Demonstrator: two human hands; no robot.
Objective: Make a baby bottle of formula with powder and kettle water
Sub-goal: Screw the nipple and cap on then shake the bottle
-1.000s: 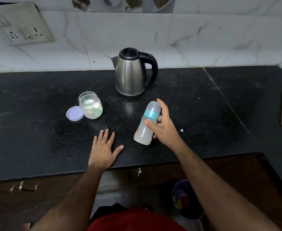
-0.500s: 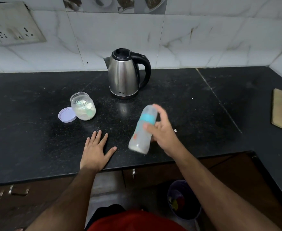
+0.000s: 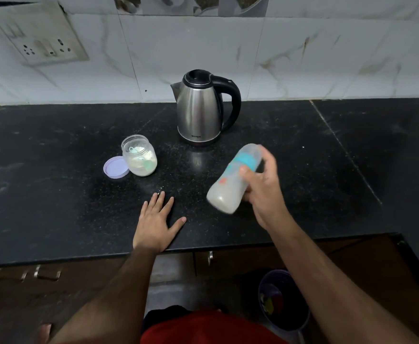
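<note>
Tilted further than half a second ago, the baby bottle (image 3: pixel 230 181) now leans with its capped top up and to the right and its base down toward the left, and it shows as a motion-blurred shape held above the black counter (image 3: pixel 54 194). Your right hand (image 3: pixel 263 192) grips it, fingers and thumb curled round the side of the body just below the teal collar (image 3: pixel 246 160). Cloudy whitish liquid fills most of the bottle, and its clear cap is on. Your left hand (image 3: pixel 157 220) has not moved from its place: it lies flat on the counter near the front edge, palm down, fingers straight and slightly spread, holding nothing.

Behind the bottle, near the tiled wall (image 3: pixel 203 40), the steel kettle (image 3: pixel 199 112) stands upright with its black lid closed, handle to the right and spout to the left. To the left of the kettle and nearer you sits the open powder jar (image 3: pixel 140 156), partly filled with pale powder, with a light green scoop (image 3: pixel 139 155) inside. Its lilac lid (image 3: pixel 116 168) lies on the counter touching the jar's left side. A few specks of spilled powder (image 3: pixel 160 189) dot the counter just beyond your left fingertips. On the wall at upper left is a socket plate (image 3: pixel 42 38). Below the counter edge, to the right of your body, a dark bucket (image 3: pixel 284 301) stands on the floor.
</note>
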